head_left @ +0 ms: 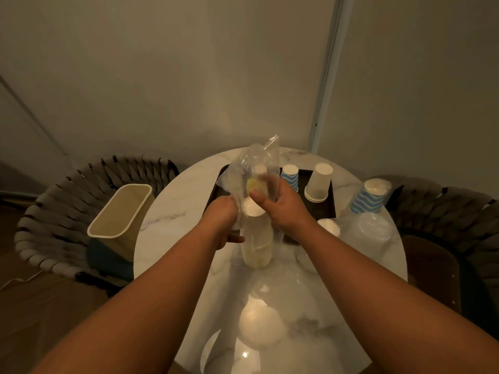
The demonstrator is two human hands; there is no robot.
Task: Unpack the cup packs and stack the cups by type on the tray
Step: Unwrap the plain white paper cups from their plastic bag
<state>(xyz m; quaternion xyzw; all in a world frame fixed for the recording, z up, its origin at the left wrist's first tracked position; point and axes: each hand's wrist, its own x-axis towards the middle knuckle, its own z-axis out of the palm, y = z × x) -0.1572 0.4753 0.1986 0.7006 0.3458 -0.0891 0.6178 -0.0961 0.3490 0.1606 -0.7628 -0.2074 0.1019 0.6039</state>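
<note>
Head view of a round marble table (172, 211) set against a pale wall. At centre, both hands work on a clear plastic bag (253, 168) that stands upright over a stack of plain white cups (255, 238); the stack rests on the table at the near edge of a dark tray (330, 209). The left hand (222, 220) grips the bag's left side with curled fingers, its thumb pointing toward the stack. The right hand (280, 203) curls around the upper part of the bag, thumb in front and fingers behind, closing on the plastic and on the pale, blurred object inside it; whether that object is a cup cannot be told. The loose top of the bag rises above both hands.

On the tray stand two upturned stacks: blue-and-white wavy cups (290, 176) just right of the bag, and plain white cups further right (318, 183). Off the tray, on the table's right side, a second pack of wavy cups (368, 198) lies tilted in its clear wrapper, with a wrapped pack of clear cups (370, 233) just in front of it. A white rim (328, 226) shows beside the right forearm. A lamp's bright reflection (260, 325) shows on the near tabletop.

A cream bin (121, 211) sits on the woven chair (54, 209) at left; another woven chair (442, 211) stands at right.
</note>
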